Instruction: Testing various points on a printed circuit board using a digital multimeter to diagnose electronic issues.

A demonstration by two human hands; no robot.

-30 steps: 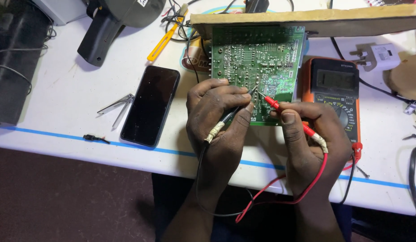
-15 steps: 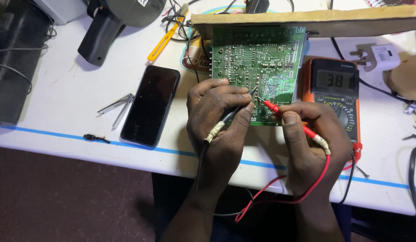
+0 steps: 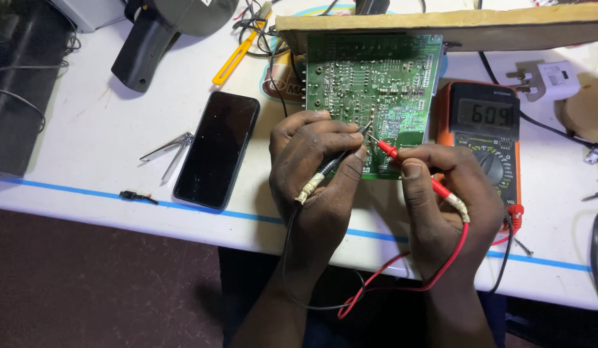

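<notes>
**Two probes met on the solder side of a green board**

A dark phone [image 3: 216,149] lay flat on the white surface [image 3: 86,122], its long axis running away from the person, with metal tweezers [image 3: 167,149] just beside it to the left. To the right, the left hand [image 3: 318,171] was clenched around a black probe [image 3: 341,154], the probe slanting up and to the right so that its tip touched the green circuit board [image 3: 370,84] near the lower edge. The right hand [image 3: 450,193] pinched a red probe [image 3: 408,164] between thumb and fingers [image 3: 415,174], this one slanting up and to the left; the two tips stood close together on the board, which lay just beyond both hands and leaned against a wooden plank [image 3: 440,22]. Both hands were about equally near the contact spot. An orange multimeter [image 3: 482,138] sat touching the board's right side, its display lit, with red and black leads trailing off the surface's near edge. No container appeared in view.
</notes>
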